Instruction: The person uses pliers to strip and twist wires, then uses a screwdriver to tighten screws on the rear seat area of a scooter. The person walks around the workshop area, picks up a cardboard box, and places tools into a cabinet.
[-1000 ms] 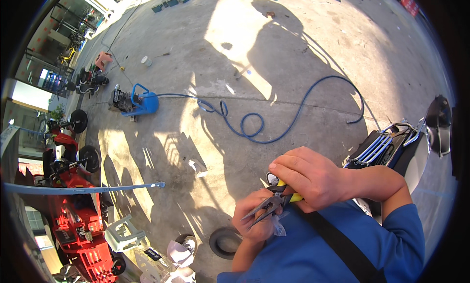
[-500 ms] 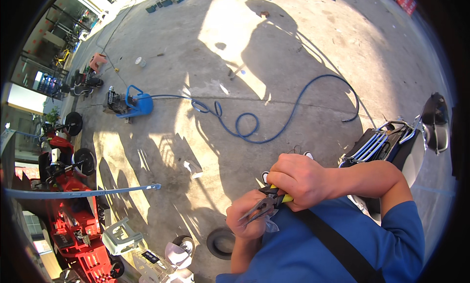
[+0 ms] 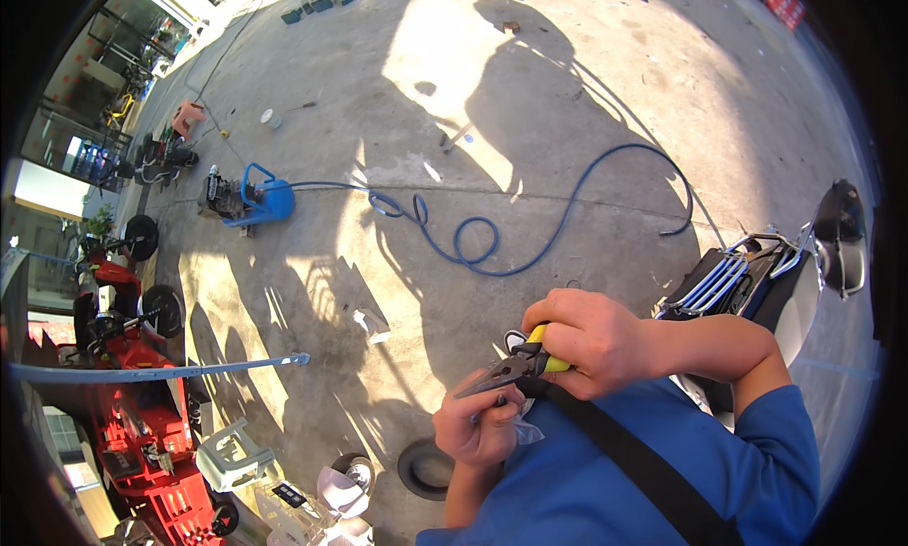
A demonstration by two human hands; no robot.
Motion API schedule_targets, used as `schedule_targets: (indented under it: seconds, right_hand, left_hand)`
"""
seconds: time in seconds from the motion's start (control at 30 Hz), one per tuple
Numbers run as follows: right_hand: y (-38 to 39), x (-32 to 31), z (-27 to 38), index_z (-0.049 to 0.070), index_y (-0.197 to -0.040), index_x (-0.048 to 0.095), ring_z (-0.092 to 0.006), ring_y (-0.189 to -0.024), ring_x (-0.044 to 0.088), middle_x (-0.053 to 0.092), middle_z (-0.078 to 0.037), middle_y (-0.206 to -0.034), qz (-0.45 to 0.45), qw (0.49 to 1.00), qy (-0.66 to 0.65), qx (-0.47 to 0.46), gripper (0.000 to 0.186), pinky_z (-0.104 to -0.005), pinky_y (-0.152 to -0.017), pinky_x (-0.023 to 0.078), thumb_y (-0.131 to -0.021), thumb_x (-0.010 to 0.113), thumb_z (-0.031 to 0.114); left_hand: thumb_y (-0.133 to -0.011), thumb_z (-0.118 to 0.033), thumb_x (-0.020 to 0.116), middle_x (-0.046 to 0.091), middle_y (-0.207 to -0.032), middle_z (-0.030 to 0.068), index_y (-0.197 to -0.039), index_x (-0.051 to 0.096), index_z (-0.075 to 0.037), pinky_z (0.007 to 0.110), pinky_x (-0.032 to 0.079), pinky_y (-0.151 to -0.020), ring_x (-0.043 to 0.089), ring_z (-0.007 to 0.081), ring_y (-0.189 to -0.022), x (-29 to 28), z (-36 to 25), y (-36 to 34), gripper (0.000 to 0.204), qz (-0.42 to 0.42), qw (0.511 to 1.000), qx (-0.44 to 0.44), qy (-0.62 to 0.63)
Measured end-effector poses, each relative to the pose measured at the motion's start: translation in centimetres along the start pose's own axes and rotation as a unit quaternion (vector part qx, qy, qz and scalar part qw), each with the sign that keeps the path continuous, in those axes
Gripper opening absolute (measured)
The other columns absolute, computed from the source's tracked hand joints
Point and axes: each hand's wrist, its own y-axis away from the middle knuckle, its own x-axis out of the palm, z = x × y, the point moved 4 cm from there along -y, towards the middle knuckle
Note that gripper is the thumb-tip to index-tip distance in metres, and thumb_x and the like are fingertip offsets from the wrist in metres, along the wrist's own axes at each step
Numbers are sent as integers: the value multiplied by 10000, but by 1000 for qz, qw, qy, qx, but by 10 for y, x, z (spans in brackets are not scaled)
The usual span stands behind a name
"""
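Note:
My right hand is wrapped round the yellow-and-black handles of a pair of pliers in the lower middle of the view. Their long metal jaws point down-left, lying just over the curled fingers of my left hand. That hand pinches a small dark piece, too hidden to name, along with a crumpled clear plastic bag. Whether the jaws touch that piece I cannot tell. Both hands are held close together in front of my blue shirt and dark strap. A shoe shows behind the pliers.
A blue air compressor trails a looping hose across the concrete. Red scooters, a grey metal bar and a pale plastic stool stand left. A loose tire lies below. A parked scooter is at right.
The pliers have tilted and risen, their jaws now higher above my left fingers. My right hand has shifted its grip slightly. My left hand sits a little further left and lower than a second ago.

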Motion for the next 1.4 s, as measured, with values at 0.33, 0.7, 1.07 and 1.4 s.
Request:
schedule_targets:
  seconds: [0.33, 0.7, 1.07, 1.4]
  right_hand:
    - [-2, -8, 17, -76, -857, 632, -452, -1093, 634, 599, -320, -1252, 12, 990, 117, -79, 307, -587, -942, 518, -648, 766, 104]
    - [-7, -14, 20, -70, -872, 642, -436, -1068, 640, 608, -291, -1195, 32, 987, 126, -90, 312, -583, -928, 528, -664, 771, 123]
    - [-7, -11, 10, -37, -951, 587, -379, -882, 643, 626, -236, -1064, -34, 992, 69, -104, 454, -467, -759, 538, -570, 796, 92]
    - [-6, 3, 0, -2, -1010, 601, -307, -750, 598, 582, -140, -887, 56, 993, 88, -54, 417, -416, -686, 525, -631, 732, 114]
  left_hand:
    - [-792, 108, 765, 687, -748, 171, -1024, 602, 82, 339, 535, -563, 666, 247, -646, 7, -7, -13, 285, 33, 999, 16, -11]
    - [-768, 99, 782, 696, -750, 175, -951, 623, 82, 367, 550, -570, 673, 284, -627, 4, -15, -24, 243, 95, 995, 23, -37]
    - [-798, 73, 763, 682, -731, 159, -929, 643, 74, 354, 539, -561, 669, 276, -629, 8, -16, -26, 178, 88, 995, -4, -46]
    - [-699, 66, 732, 662, -711, 126, -833, 665, 71, 329, 507, -540, 646, 260, -605, 11, -11, -27, 150, 73, 993, 43, -78]
